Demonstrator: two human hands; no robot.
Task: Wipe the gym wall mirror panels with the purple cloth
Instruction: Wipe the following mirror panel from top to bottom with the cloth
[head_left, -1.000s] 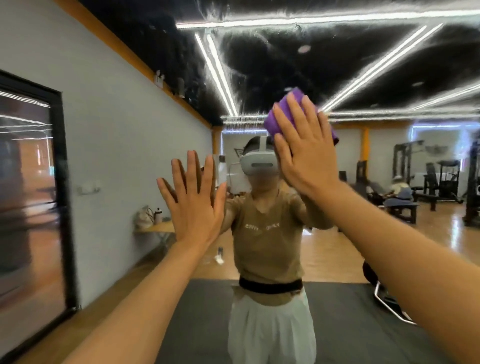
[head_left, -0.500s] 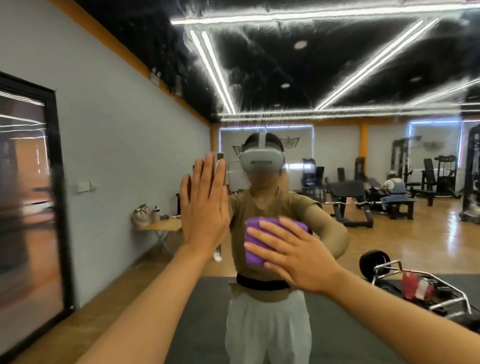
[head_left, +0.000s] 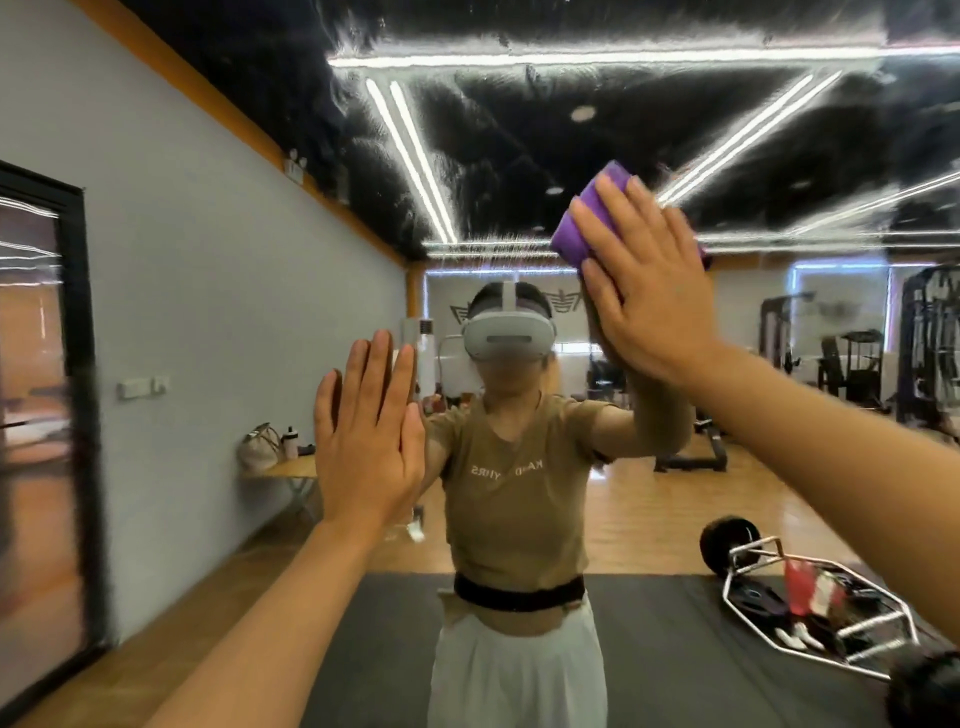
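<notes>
Above head height, the right hand (head_left: 649, 291) presses the folded purple cloth (head_left: 582, 234) flat-fingered against the mirror (head_left: 519, 156). Lower left, the left hand (head_left: 369, 441) rests open-palmed on the glass. Reflected: a side table (head_left: 291, 470) bearing a bag (head_left: 258, 447) and bottle (head_left: 292, 442).

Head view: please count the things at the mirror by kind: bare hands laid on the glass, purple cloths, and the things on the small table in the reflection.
Bare hands on the mirror: 2, left hand flat on the glass, right hand pressing the cloth.
Purple cloth: 1
Bag on the table: 1
Bottle on the table: 1
Total: 5
</notes>
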